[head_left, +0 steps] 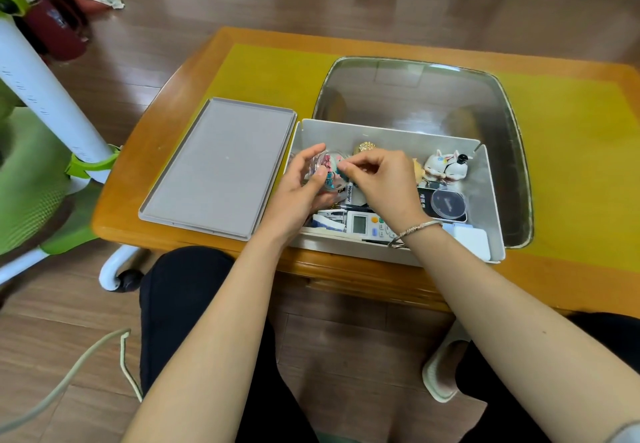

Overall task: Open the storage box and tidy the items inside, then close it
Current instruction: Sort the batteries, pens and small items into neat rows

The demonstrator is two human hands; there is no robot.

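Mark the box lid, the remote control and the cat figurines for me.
box lid point(221, 169), head view, middle of its flat grey panel.
remote control point(362, 224), head view, on its small display window.
cat figurines point(445, 164), head view, on the white body of the pair.

Counted: one open storage box point(485, 200), one lid point(218, 169), one metal tray point(415, 96), one remote control point(367, 224), two cat figurines point(446, 165), two hands.

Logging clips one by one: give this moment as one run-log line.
box: open | lid: on table, left of box | left hand: holds clear container | right hand: pinching at its top
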